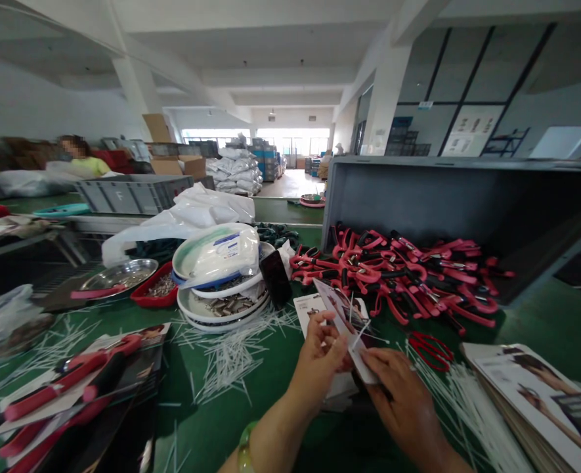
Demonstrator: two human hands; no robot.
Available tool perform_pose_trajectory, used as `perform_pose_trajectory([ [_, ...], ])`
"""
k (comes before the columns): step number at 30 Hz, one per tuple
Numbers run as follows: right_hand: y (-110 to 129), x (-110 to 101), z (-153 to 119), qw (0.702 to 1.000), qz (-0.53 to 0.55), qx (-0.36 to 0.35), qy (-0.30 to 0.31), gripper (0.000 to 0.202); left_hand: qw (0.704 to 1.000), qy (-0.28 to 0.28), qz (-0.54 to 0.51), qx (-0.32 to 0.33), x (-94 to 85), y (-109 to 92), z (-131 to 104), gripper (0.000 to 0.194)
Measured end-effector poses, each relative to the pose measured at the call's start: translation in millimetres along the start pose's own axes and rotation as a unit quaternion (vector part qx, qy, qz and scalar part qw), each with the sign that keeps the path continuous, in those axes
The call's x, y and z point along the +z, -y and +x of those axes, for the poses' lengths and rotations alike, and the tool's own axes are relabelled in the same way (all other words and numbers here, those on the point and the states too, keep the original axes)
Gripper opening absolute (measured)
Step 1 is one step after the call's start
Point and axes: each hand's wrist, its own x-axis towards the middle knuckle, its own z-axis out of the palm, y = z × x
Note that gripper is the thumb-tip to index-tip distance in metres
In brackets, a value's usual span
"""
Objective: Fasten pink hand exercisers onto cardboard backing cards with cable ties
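A printed backing card is held up on edge, tilted, between my hands. White cable ties stick out from its right face. My left hand has its fingers curled and pressed at the card's left face, thumb near the lower edge. My right hand grips the card's lower right corner, with its fingertips mostly hidden beneath. Another card lies behind on the table. Just beyond is a heap of pink-and-black pliers spilling from a tipped grey crate.
Loose cable ties lie left and right. Carded pliers are stacked at left, cards at right. Red scissors, a dark phone-like slab, stacked white trays and a red parts dish stand around. A person is far left.
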Motion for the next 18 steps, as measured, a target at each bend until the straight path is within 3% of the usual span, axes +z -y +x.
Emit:
perform_pose_trajectory([
  [3,7,9,-3,0.999,-0.029,-0.019,0.027,0.032,0.984,0.01,0.177,-0.009,-17.4,-3,-3,0.042],
  [7,12,19,-3,0.996,-0.052,-0.009,0.075,0.041,0.931,-0.032,0.36,0.059,-39.8,3,4,0.017],
  [13,12,31,5,0.99,-0.028,0.053,0.125,0.037,0.921,-0.103,0.367,0.081,-61.0,25,19,0.029],
  [16,8,29,17,0.983,0.031,0.038,0.178,0.034,0.883,-0.133,0.429,0.135,-70.0,30,22,0.048],
  [18,-7,21,32,0.971,0.071,0.0,0.23,0.029,0.856,-0.14,0.47,0.163,-76.5,34,22,0.045],
])
